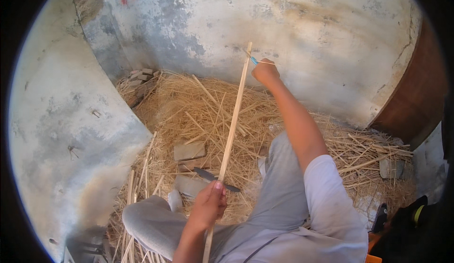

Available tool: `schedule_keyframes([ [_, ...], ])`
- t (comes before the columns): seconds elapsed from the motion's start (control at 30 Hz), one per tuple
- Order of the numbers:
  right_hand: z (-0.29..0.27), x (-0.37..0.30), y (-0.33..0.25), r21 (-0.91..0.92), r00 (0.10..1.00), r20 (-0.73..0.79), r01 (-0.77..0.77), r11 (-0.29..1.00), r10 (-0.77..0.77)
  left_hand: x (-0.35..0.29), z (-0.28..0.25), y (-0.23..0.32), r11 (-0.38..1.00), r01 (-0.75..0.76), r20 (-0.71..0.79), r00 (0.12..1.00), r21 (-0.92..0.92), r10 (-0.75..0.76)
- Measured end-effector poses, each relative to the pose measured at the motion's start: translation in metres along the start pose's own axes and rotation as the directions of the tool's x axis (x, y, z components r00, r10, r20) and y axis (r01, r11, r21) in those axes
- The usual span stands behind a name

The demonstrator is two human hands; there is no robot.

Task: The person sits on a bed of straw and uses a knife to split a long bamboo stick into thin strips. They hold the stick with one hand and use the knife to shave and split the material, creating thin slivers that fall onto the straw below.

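Observation:
A long pale strip of split bamboo or wood [234,116] slants up and away from my lap toward the far wall. My left hand [208,204] is wrapped round its lower part, with the thumb on top. At the far end of the strip, my right hand [266,72] is closed on a small knife-like tool with a light-blue part [254,60]. Its thin tip crosses the strip, and a fine sliver [266,63] sticks out beside the hand. A dark flat blade-like piece [204,173] lies crosswise behind the strip, just beyond my left hand.
Shavings and thin strips [189,104] cover the ground. Bricks [189,151] lie amid them, with more bricks [142,76] at the back left. Worn plastered walls [293,31] stand ahead and at left. A brown panel [418,93] and an orange object [373,251] are at right.

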State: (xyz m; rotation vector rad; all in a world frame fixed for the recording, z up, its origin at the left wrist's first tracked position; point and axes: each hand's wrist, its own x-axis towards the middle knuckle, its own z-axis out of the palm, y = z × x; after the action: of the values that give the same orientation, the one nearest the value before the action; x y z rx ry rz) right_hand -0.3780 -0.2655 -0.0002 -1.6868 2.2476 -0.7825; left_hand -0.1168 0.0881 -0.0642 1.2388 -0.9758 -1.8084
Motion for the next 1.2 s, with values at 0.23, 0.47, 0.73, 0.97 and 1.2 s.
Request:
schedule_keyframes([
  [0.23, 0.024, -0.073, -0.019, -0.171, 0.894, 0.165, 0.443, 0.880, -0.418, 0.014, -0.018, -0.027, 0.909, -0.246, -0.160, 0.936, 0.336, 0.313],
  [0.47, 0.055, -0.194, -0.020, -0.234, 0.636, 0.424, 0.765, 0.600, -0.645, 0.029, -0.029, -0.020, 0.711, -0.272, -0.282, 0.782, 0.648, 0.556],
  [0.73, 0.066, -0.205, -0.014, -0.255, 0.526, 0.413, 0.850, 0.461, -0.744, 0.024, -0.017, -0.010, 0.563, -0.145, -0.301, 0.724, 0.813, 0.621],
  [0.97, 0.054, -0.118, -0.018, -0.328, 0.854, 0.331, 0.503, 0.799, -0.402, 0.020, -0.004, -0.019, 0.517, -0.179, -0.218, 0.757, 0.837, 0.616],
  [1.2, 0.029, -0.031, 0.014, -0.322, 0.983, 0.098, 0.181, 0.929, -0.158, 0.002, 0.020, -0.025, 0.490, -0.184, -0.139, 0.823, 0.852, 0.551],
])
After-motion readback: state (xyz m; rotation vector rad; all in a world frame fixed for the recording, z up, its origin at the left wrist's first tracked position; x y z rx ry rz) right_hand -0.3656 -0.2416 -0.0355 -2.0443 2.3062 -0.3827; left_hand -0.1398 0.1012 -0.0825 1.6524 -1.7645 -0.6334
